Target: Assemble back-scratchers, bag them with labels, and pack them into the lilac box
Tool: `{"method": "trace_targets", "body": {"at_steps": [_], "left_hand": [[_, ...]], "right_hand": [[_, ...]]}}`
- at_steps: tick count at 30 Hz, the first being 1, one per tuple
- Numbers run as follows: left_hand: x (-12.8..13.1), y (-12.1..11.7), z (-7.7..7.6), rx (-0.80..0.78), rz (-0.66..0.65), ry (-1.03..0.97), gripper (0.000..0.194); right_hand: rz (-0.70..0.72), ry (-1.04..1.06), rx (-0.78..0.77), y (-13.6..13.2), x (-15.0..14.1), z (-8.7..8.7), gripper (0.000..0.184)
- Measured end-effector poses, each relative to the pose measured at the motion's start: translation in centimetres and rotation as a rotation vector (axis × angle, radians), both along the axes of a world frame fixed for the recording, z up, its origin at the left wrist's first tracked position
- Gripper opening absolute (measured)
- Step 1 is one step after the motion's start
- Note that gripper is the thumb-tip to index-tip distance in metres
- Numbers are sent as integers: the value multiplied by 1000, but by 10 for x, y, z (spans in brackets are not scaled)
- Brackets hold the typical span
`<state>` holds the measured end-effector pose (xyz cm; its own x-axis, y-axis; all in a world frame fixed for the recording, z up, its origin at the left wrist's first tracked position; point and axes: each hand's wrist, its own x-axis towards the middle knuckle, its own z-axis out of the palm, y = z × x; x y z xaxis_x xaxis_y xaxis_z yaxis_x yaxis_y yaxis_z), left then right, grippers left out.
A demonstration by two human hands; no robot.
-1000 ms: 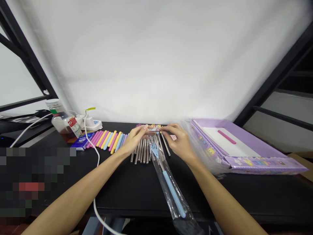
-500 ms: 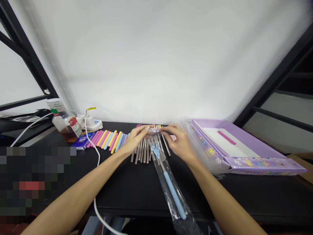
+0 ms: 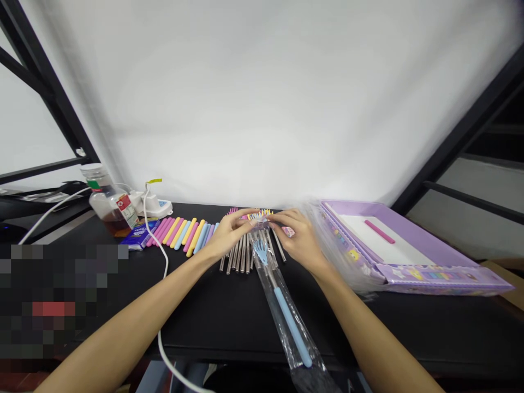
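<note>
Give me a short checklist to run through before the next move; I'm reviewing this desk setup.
1. Left hand and right hand both on the small clear-wrapped item: ok.
2. Firmness of the hands' hold on it: cannot tell, the item is small and blurred.
3. Blue back scratcher in its clear plastic sleeve lying flat on the black table: ok.
4. Steel rods lying side by side below the hands: ok.
5. White cable free of the left forearm: not ok, the forearm crosses over it.
6. Glass jar upright with its lid on: ok.
</note>
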<state>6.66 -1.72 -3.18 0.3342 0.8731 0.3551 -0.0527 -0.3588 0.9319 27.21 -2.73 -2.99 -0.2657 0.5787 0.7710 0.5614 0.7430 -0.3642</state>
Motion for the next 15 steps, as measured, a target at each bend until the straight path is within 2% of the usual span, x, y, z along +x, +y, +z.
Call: {"method": "trace_targets", "body": {"at_steps": [15], "left_hand": [[0,4,-5,7,-9,-14,51]], "right_hand": [[38,-104,28,-1,0,-6,25]]}}
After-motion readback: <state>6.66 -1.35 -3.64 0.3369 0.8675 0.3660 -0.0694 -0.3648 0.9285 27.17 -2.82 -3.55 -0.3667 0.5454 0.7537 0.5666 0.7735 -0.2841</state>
